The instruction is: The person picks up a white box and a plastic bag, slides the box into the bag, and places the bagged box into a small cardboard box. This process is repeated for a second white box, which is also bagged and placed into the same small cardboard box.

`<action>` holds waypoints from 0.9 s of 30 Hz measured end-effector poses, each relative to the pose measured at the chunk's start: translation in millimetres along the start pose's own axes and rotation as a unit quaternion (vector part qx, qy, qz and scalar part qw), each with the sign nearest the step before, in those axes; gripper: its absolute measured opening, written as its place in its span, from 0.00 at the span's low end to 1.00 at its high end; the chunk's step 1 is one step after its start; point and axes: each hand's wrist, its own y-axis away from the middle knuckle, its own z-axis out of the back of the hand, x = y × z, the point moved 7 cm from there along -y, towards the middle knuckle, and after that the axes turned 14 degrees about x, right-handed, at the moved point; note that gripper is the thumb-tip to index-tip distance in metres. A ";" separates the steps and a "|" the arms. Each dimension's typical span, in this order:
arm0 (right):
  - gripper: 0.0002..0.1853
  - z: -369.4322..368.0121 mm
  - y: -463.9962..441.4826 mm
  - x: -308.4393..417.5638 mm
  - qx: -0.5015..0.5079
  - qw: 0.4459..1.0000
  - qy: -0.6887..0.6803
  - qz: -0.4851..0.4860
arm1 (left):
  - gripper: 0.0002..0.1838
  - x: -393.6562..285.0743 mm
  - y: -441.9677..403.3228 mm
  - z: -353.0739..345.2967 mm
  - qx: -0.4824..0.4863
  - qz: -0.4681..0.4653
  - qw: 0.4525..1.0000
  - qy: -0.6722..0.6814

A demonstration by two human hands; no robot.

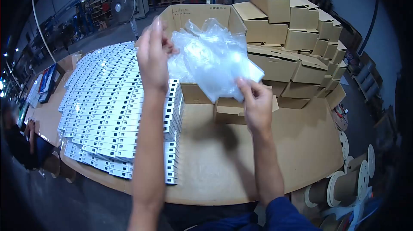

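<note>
My right hand pinches the lower right corner of a clear plastic bag and holds it up over the table. Raised to the left of the bag is my left hand, its fingers apart and nothing seen in them. Behind the bag stands an open cardboard box with more clear plastic at its left side. Stacked rows of white parts with small dark square openings lie left of the bag, partly behind my left forearm. A small open carton sits below the bag.
Closed cardboard boxes are piled at the back right of the brown table. Spools stand beyond the right edge. A person is at the far left. A fan and machines stand behind.
</note>
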 end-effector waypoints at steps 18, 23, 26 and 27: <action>0.11 -43.8 210.9 -66.5 0.001 0.985 -0.111 -0.129 | 0.16 94.6 295.9 -25.6 0.005 0.214 0.968 -0.135; 0.09 -30.5 212.9 -61.9 -0.024 0.993 -0.027 -0.111 | 0.09 99.9 302.8 -39.3 0.034 0.221 0.974 0.025; 0.09 -23.3 219.0 -66.0 -0.006 0.992 0.013 -0.129 | 0.25 105.9 309.0 -46.1 0.109 0.266 0.956 0.058; 0.09 -23.5 219.5 -65.2 -0.006 0.993 0.013 -0.117 | 0.26 109.4 312.4 -48.7 0.127 0.280 0.951 0.034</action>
